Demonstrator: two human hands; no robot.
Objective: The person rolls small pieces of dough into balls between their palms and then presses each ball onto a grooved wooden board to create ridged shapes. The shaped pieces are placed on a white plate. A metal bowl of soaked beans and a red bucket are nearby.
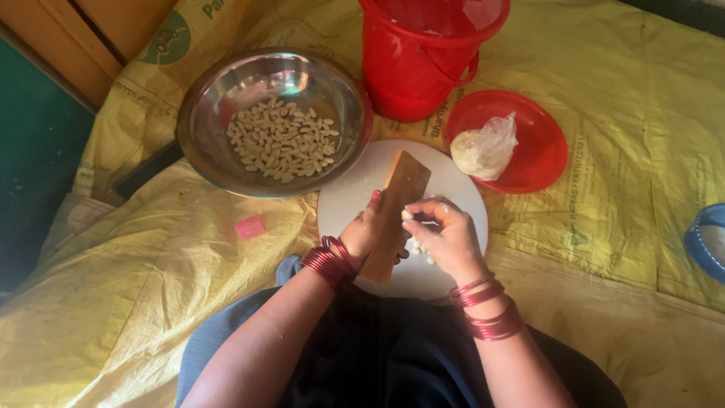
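Wooden board (pixel 394 215): a narrow tan slab, being held tilted over a white round plate (pixel 355 198), its lower end resting near the plate's near edge. It is being gripped along its left edge by the left hand (pixel 365 230), fingers closed around it.

Dough piece (pixel 408 214): a small white lump, being pinched between the fingertips of the right hand (pixel 447 236) and pressed against the board's right side. The right hand is closed on it. A few similar white pieces (pixel 420 248) are lying on the plate just beneath that hand.

Red bangles (pixel 329 262): being worn stacked on both wrists.

Steel bowl (pixel 208 106): round and shiny, placed beyond the plate to the left, touching or nearly touching its rim. Many small pale shaped pieces (pixel 281 140) are being kept in its bottom.

Red bucket (pixel 411 72): standing beyond the plate, just right of the bowl, with its handle hanging down the side.

Red dish (pixel 540 147): shallow, set just right of the plate. A clear plastic bag (pixel 485 147) with a pale lump inside is lying in it.

Yellow woven sacking (pixel 619 227): spread under everything as a floor cover.

Pink block (pixel 250 227): small, lying on the sacking left of the plate.

Blue rim (pixel 702 242): partly seen at the right edge; its kind cannot be told.
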